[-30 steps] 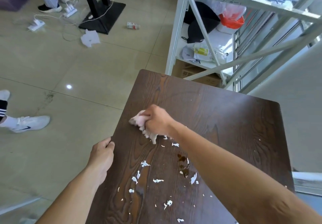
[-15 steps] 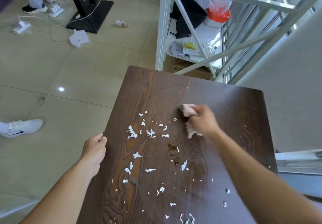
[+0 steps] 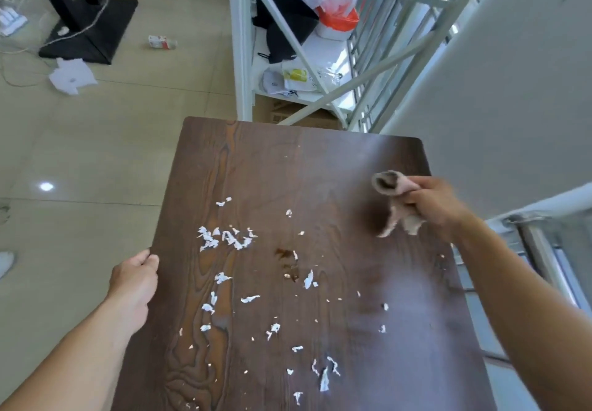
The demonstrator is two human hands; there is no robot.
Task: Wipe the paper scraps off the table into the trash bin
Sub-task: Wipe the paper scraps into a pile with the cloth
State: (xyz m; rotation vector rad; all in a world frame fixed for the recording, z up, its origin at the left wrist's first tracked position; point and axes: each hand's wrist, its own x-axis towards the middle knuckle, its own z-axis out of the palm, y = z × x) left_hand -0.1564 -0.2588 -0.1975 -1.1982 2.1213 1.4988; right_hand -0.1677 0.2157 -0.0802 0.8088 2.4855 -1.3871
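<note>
Paper scraps lie to the left of and nearer than the right hand, which sits near the desk's far right edge, clenched around a bunched pinkish cloth; the cloth looks blurred, and whether it touches the wood or hangs just above can't be told. The scraps make no single pile: one denser cluster lies left of centre, w/ a loose scatter running from there toward the near edge, so the overall spread runs roughly far-to-near down the middle of the desk, and a few specks sit on the right side below the cloth hand. A small brown stain sits mid-desk among them. The left hand is the nearer one to the main cluster, but it's curled over the desk's left edge, gripping the rim, apparently steadying. So the sweep prob. falls to the right hand, pulling leftward and toward the body across the scatter. No trash bin is in view, so which edge to drive the scraps over can't be judged. The surface is dark wood-grain laminate, smooth, so light scraps should slide easily and may flutter off. Around it: glossy tiled floor, white metal shelving behind the far edge holding bags and dark items, and a black stand base w/ cables at far left.
</note>
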